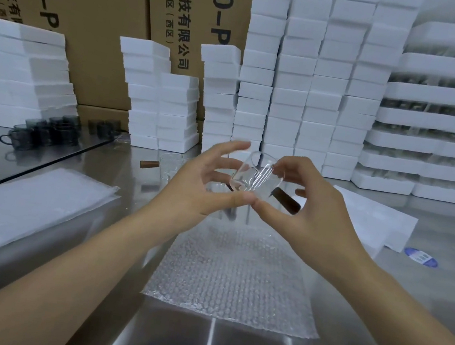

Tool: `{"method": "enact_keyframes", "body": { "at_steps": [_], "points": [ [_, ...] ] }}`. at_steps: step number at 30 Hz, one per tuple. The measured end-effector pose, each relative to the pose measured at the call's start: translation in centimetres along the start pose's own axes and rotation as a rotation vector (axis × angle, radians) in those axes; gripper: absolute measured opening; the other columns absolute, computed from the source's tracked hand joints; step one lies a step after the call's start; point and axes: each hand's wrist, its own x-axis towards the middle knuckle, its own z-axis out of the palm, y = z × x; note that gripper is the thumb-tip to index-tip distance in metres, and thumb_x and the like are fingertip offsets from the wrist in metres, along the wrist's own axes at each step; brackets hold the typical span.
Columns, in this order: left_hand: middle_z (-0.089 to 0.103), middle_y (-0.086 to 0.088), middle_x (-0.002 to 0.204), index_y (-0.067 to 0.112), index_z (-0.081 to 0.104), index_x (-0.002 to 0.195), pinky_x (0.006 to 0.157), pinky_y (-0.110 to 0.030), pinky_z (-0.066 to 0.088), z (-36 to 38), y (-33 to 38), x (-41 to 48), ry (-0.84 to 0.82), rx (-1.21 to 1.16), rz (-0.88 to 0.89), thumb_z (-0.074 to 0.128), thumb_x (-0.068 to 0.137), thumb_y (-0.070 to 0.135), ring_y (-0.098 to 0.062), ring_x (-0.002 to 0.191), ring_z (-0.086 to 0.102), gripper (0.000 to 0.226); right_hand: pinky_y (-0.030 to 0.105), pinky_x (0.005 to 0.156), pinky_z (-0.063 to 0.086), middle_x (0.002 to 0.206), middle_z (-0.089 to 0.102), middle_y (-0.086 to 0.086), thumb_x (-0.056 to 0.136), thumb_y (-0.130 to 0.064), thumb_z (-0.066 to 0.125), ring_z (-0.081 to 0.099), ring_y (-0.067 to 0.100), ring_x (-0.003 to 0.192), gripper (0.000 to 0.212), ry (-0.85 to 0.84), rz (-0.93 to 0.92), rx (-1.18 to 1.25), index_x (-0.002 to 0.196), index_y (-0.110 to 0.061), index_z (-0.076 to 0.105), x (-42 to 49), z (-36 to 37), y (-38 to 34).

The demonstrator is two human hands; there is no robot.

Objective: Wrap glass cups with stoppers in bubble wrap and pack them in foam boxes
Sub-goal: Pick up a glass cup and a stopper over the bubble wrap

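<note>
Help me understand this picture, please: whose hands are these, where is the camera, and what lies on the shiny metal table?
There is no machine here: a person works with bare hands, and the single camera sits on their head, looking forward and down. The right hand pinches a clear glass cup with a dark brown stick-like handle above the table. The left hand, fingers spread, touches the cup's lower edge with its thumb. Under the hands a clear bubble wrap sheet lies flat on the shiny metal table. A pile of whitish flat sheets lies to the left, with dark grey glass mugs behind it, and a second clear glass cup stands beyond the hands. Along the back, white foam boxes are stacked before brown cardboard cartons.
</note>
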Motion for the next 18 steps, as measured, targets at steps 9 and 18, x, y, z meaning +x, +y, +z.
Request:
{"method": "enact_keyframes", "body": {
  "at_steps": [9, 18],
  "points": [
    [0.078, 0.012, 0.121, 0.050, 0.071, 0.124, 0.079, -0.028, 0.065, 0.2, 0.1, -0.2, -0.028, -0.177, -0.173, 0.094, 0.076, 0.053, -0.009, 0.102, 0.078, 0.053, 0.013, 0.083, 0.049, 0.116, 0.068, -0.023, 0.076, -0.058, 0.086, 0.062, -0.005, 0.111, 0.058, -0.130, 0.051, -0.019, 0.127, -0.044, 0.062, 0.1, -0.1, 0.0],
    [0.082, 0.006, 0.113, 0.031, 0.070, 0.130, 0.081, -0.025, 0.059, 1.3, -0.3, -0.4, 0.077, -0.332, -0.234, 0.084, 0.088, 0.038, -0.011, 0.099, 0.079, 0.045, 0.037, 0.084, 0.059, 0.087, 0.078, -0.007, 0.096, -0.050, 0.070, 0.074, 0.009, 0.080, 0.024, -0.378, 0.226, -0.027, 0.095, -0.027, 0.077, 0.8, -1.9, 0.2]
  ]
}}
